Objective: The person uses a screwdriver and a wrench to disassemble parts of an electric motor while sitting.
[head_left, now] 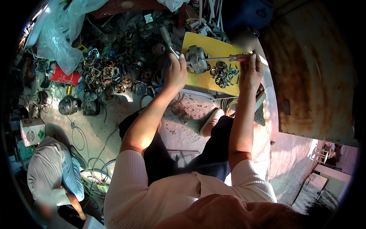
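Observation:
A small grey electric motor rests on a yellow board. From the right, the shaft of a red-handled screwdriver reaches to the motor's side. My right hand is closed around the end of that handle. At the motor's left side, my left hand is closed on the bent metal shaft of a grey-handled tool, whose handle points up and away; its kind and tip are hidden. Small bearings and screws lie on the board just right of the motor.
Heaped motor parts cover the floor at left, beside a red container and clear plastic sheeting. Cables trail across the floor. Another person bends at lower left. A rusty metal panel stands at right.

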Demonstrator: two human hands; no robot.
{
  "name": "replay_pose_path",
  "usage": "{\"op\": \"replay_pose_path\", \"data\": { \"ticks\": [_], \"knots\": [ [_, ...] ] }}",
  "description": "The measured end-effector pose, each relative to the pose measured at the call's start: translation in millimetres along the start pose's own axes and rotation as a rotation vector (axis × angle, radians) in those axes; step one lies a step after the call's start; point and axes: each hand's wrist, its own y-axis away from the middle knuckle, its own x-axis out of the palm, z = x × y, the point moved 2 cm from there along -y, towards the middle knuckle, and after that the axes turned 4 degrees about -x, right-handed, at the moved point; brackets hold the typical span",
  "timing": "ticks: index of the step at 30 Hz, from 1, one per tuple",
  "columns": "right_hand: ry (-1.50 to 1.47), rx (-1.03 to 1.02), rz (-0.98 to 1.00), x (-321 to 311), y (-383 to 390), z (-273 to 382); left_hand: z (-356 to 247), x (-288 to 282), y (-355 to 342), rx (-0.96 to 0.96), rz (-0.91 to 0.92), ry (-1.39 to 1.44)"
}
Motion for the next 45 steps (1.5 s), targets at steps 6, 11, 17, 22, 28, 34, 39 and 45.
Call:
{"op": "replay_pose_path", "data": {
  "ticks": [6,11,17,22,28,34,39,45],
  "knots": [
    [-0.158,-0.127,0.100,4,-4,1,2,2,-1,0.020,-0.007,0.019],
    [-0.102,-0.110,0.077,9,1,1,3,1,-1,0.017,-0.005,-0.010],
    [-0.056,-0.081,0.029,-3,-4,-1,1,1,-1,0.013,0.001,-0.014],
    [-0.159,-0.148,0.124,4,-2,4,3,1,-1,0.031,-0.011,-0.010],
    [-0.015,-0.047,-0.022,4,0,3,0,-1,0,-0.020,0.022,-0.012],
    [-0.182,-0.120,0.102,3,-3,3,1,0,-1,-0.013,0.018,-0.001],
    [-0.213,-0.140,0.109,17,4,8,3,1,-1,0.014,-0.003,-0.004],
    [-0.065,-0.129,0.019,-2,-5,-3,-1,0,0,-0.032,0.022,0.003]
  ]
}}
